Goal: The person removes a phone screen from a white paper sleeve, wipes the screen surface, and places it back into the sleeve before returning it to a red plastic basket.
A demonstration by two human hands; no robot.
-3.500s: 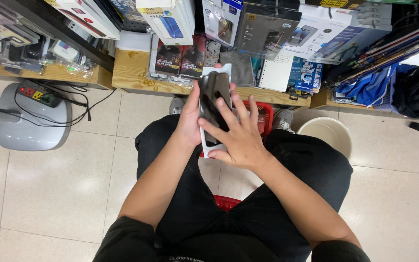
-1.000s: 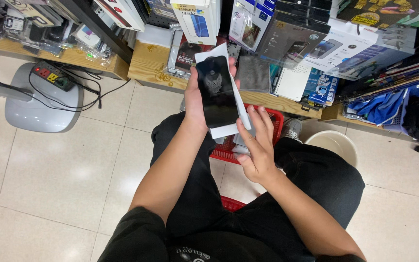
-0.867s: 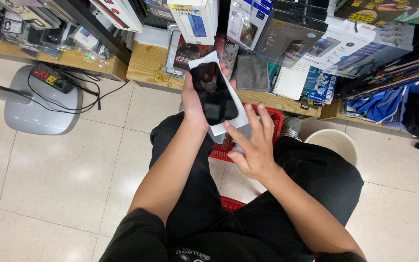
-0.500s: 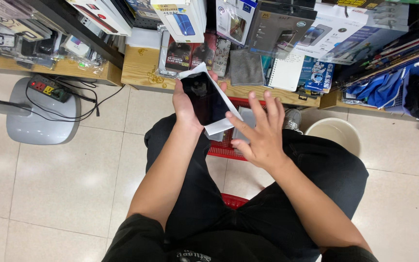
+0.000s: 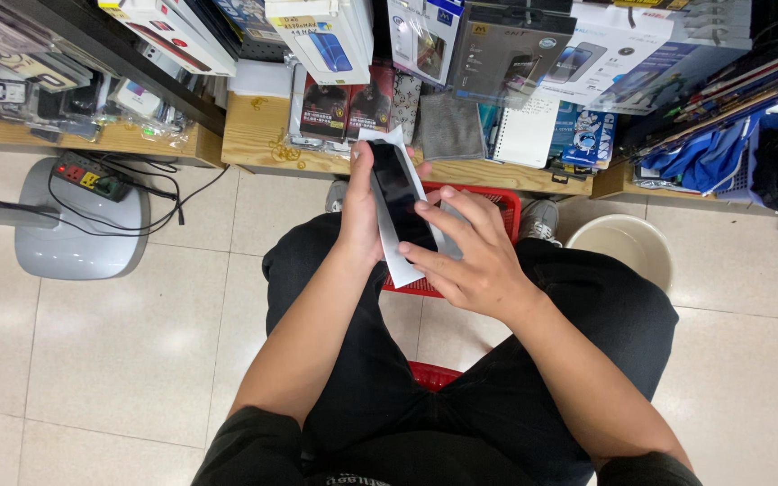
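Nearest the camera, the person sat with black-trousered legs (image 5: pixel 587 360) apart, both forearms reaching forward over the lap. The left hand (image 5: pixel 359 211) had its grip closed around the long edge of a flat dark phone-shaped slab (image 5: pixel 398 202), thumb on the near side and fingers wrapped behind, holding it tilted with its top end pointing away from the body. A white sheet (image 5: pixel 404 261) lay behind the slab, showing past its lower end and its far tip, and was held in the same grip. The right hand (image 5: pixel 470 256) rested just to the right of that grip, its fingers (image 5: pixel 438 211) loosely spread and laid flat across the slab's lower right part, touching its face rather than pinching it. Below both hands, between the knees, stood a red plastic basket (image 5: pixel 497 202) on the pale tiled floor (image 5: pixel 137 342). Right of the right hand, near the knee, stood a cream-coloured bucket (image 5: pixel 628 247). Well to the left of the left grip, a grey rounded stand base (image 5: pixel 78 238) carried a power strip (image 5: pixel 92 175) with black cables trailing off it. Beyond the hands ran a low wooden shelf (image 5: pixel 258 139) packed with boxed and bagged accessories, a grey cloth (image 5: pixel 447 126) and a spiral notebook (image 5: pixel 529 130) among them, with blue fabric (image 5: pixel 704 157) farther right.
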